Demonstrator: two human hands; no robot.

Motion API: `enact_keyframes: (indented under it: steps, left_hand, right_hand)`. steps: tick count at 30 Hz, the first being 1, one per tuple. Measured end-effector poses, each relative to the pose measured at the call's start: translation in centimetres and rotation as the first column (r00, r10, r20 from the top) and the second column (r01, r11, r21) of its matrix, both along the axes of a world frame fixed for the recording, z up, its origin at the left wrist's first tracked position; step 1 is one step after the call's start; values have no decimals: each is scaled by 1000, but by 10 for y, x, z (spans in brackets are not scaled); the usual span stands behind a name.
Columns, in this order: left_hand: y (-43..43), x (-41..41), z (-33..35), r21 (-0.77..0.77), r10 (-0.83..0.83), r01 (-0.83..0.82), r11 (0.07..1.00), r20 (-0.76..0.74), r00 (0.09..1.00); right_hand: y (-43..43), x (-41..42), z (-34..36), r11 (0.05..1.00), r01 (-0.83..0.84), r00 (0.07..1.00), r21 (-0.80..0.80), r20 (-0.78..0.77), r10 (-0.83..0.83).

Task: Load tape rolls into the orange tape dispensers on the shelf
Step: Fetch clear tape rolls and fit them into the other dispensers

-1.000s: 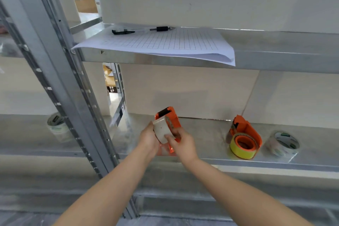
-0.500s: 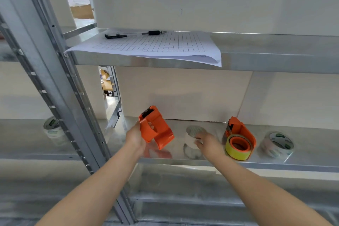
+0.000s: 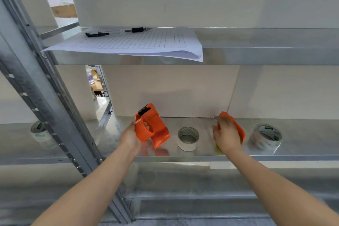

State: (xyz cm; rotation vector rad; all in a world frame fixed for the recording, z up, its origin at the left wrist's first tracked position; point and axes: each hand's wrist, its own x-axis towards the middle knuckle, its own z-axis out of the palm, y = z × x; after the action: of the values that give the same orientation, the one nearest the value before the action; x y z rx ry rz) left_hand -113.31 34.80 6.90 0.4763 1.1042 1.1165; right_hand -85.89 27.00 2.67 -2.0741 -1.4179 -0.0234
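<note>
Two orange plastic tape dispensers are in view. The left hand (image 3: 130, 136) grips the empty orange dispenser (image 3: 151, 126) by its handle, fingers wrapped through it, holding it tilted just above the middle steel shelf (image 3: 302, 149). The right hand (image 3: 226, 136) lies curled over the second orange dispenser (image 3: 237, 126), which sits on the shelf further right; whether the fingers actually clamp it I cannot tell, since the hand is blurred.

Three tape rolls show plainly. A white roll with a patterned core (image 3: 188, 138) stands flat on the shelf between the two hands, touching neither. A clear roll with a green label (image 3: 266, 135) leans at the right, just beside the second dispenser. Another clear, green-labelled roll (image 3: 41, 134) sits far left, beyond the slotted steel upright (image 3: 47, 101), which partly hides it.

On the upper shelf lie gridded white paper sheets (image 3: 135, 43), overhanging the near edge, with one black-and-clear pen (image 3: 117, 31) on top.

The right hand covers most of the second dispenser, so anything loaded in it cannot be made out.
</note>
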Motion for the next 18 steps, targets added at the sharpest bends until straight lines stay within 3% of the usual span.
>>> enact_keyframes:
  steps: [3,12,18]
  left_hand:
    - [-4,7,2,10,-12,12,1000,-24,1000]
    - [-21,77,14,122,-159,168,978,-82,984]
    - [-28,115,8,135,-229,240,961,-90,969]
  right_hand:
    - [-15,45,10,992,92,996,-83,-5,-93]
    - [-42,67,9,978,75,989,-195,-109,-98]
    - [-65,106,5,946,106,992,-305,-38,-123]
